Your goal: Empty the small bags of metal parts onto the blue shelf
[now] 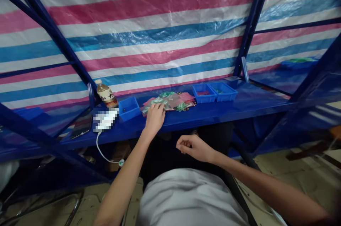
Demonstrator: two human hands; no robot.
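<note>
I am logging the left hand [155,119] on the plastic bags [170,101] near the front edge of the worktop [213,117], grip unclear; the right hand [192,148] is clenching loosely on nothing. A careless drag could tip bags over that edge.

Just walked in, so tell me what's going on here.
A person at a blue metal shelf has their left hand on a pile of small plastic bags. Their right hand is loosely curled in the air below the shelf edge, holding nothing visible. A small blue tray sits left of the pile, and two blue trays sit to its right.
</note>
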